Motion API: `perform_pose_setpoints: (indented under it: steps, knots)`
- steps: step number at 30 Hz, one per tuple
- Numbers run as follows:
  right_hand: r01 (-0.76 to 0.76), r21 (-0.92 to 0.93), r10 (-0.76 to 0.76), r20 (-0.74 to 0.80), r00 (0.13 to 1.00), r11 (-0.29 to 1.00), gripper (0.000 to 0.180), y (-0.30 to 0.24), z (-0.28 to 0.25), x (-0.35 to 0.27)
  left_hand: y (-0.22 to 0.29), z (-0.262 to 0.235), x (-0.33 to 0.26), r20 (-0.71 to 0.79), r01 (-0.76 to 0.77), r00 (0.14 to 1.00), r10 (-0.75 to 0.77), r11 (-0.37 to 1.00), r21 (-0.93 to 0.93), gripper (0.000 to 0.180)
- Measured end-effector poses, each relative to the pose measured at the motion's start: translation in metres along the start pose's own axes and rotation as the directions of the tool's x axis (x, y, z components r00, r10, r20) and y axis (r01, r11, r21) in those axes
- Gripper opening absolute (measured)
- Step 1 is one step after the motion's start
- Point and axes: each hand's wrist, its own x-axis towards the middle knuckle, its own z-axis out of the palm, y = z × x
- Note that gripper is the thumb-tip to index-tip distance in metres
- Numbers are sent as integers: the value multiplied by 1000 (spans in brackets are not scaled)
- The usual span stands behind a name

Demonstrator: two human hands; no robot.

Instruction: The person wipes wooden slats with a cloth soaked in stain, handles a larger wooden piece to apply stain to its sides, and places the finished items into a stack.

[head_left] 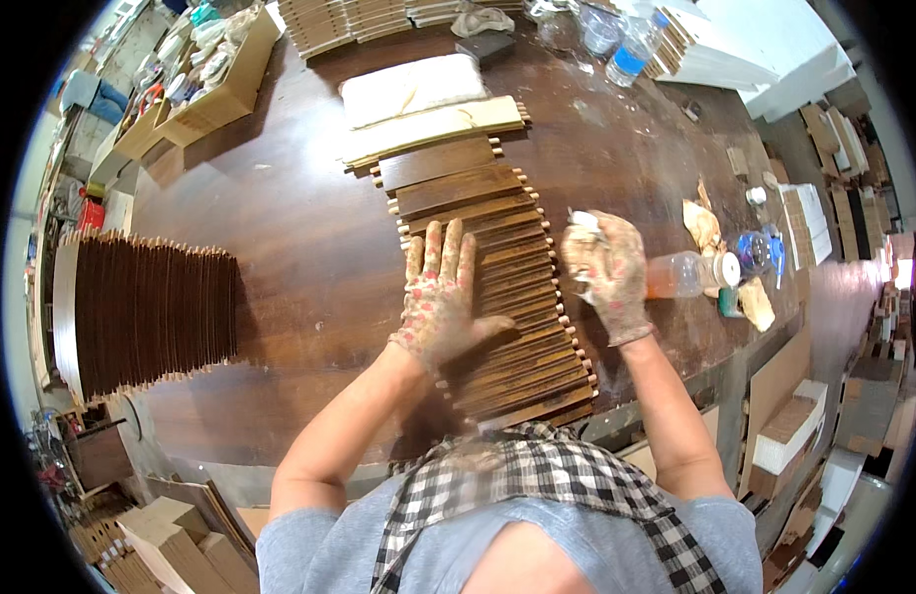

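Dark wooden slats (517,287), pale pegs at both ends, lie side by side in a long row on the brown table (299,218), running from the near edge toward the far edge.

Left hand (438,302): gloved, palm down over the left part of the row. Fingers open and straight, slightly parted, pointing to the far edge; thumb spread rightward across the slats. Whether the palm bears on the wood, cannot tell. Elbow bent outward, forearm slanting in from the near edge.

Right hand (608,272): gloved, just off the row's right-hand peg ends. Back of hand up, fingers curled closed around a crumpled pale item (582,222); its kind is unclear. Forearm angles up and inward from the near edge's right side.

Bottle of orange liquid (675,275) just right of this hand, toward the right edge. Pale board (438,131) at the row's far end. Packed stack of slats (156,312) by the left edge.
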Motion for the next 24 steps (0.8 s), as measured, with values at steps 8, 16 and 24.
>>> perform_pose_setpoints:
  steps: [8, 16, 24]
  knots:
    - [159, -222, -111, 215, 970, 962, 31, -63, 44, -47, 17, 6, -24, 41, -48, 998, 45, 996, 69, 118]
    - [-60, -64, 65, 86, 994, 996, 33, -16, -10, -29, 27, 13, -35, 45, -59, 997, 58, 998, 19, 127]
    - [63, -54, -52, 173, 984, 997, 29, -43, 28, -76, 59, 0, -67, 232, -72, 969, 86, 995, -65, 116]
